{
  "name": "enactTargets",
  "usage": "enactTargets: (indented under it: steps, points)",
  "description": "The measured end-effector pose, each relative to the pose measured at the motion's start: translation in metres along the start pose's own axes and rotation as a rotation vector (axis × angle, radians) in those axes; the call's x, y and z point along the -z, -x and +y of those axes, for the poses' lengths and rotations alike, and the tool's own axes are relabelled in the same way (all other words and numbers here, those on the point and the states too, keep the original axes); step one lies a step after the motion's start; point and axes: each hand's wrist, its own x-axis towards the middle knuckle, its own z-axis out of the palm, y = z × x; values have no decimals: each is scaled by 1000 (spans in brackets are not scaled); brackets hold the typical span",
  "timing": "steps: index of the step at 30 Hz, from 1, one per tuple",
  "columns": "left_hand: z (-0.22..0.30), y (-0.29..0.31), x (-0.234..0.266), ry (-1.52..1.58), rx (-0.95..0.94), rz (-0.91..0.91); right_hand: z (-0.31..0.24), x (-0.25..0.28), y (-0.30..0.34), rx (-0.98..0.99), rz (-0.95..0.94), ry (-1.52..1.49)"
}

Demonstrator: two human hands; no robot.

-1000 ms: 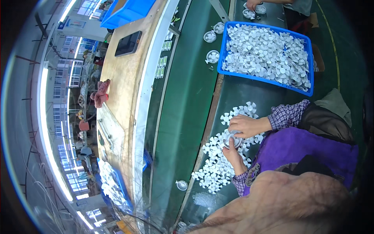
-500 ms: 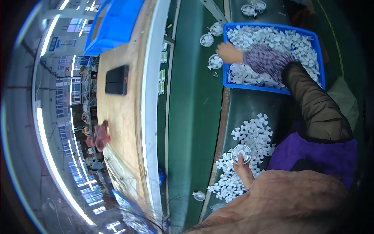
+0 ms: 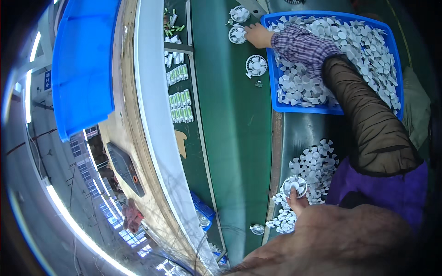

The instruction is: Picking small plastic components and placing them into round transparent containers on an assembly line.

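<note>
My left hand (image 3: 298,203) is closed on a round white fan (image 3: 294,186), its thumb over the lower middle of it. This fan is above a loose pile of white fan blades (image 3: 314,161) on the dark surface. At the top, my right hand (image 3: 259,36) has its fingers curled at the rim of another white fan (image 3: 237,34) lying on the green belt (image 3: 230,115). My right forearm, in a checked sleeve and dark mesh cover, crosses a blue tray (image 3: 399,87) heaped with white fan blades (image 3: 363,50).
More white fans lie on the belt: one at the top (image 3: 240,14), one below my right hand (image 3: 256,66), a small one (image 3: 257,229) lower down. Beyond the belt are green-and-white cells (image 3: 180,106), a blue bin (image 3: 85,69) and a dark phone-like device (image 3: 125,169).
My right hand has moved from the tray's edge onto a fan on the belt. My left hand keeps its fan. The whole view has swung, bringing the blue bin lower.
</note>
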Motion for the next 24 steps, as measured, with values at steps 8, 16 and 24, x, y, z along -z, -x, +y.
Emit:
enactTargets:
  steps: [8, 16, 24]
  points:
    - [-16, 26, 18, 79, -66, 24, -93, 151, 131, 438, -233, -582]
    - [1, 68, 34, 152, -233, -6, -260, 254, 319, 828, -241, -1035]
    - [-41, 116, 76, 201, -329, 84, -305, 261, 404, 964, -324, -868]
